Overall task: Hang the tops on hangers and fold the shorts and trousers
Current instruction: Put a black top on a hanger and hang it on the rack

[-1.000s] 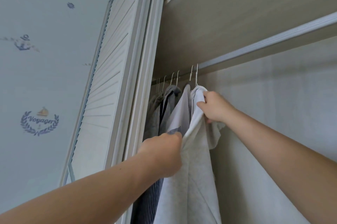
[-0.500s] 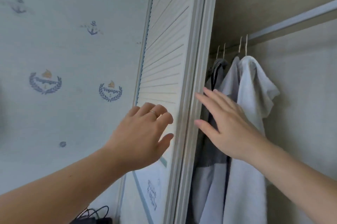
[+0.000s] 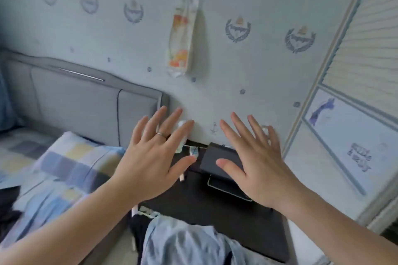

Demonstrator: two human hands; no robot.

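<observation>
Below, a blue garment [image 3: 183, 243] lies before the black nightstand [image 3: 193, 206].

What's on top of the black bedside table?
A dark box on a flat dark device, and a pale-blue garment at the near edge. The left hand and right hand hide parts.

Crumpled pale blue garment [image 3: 185, 243], at front edge of dark nightstand [image 3: 193, 206], black garment [image 3: 139, 230] just beside

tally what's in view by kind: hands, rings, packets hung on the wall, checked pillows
hands: 2, left hand and right hand, both open and holding nothing
ring: 1, on the left hand
packet on the wall: 1
checked pillow: 1
total: 5
</observation>
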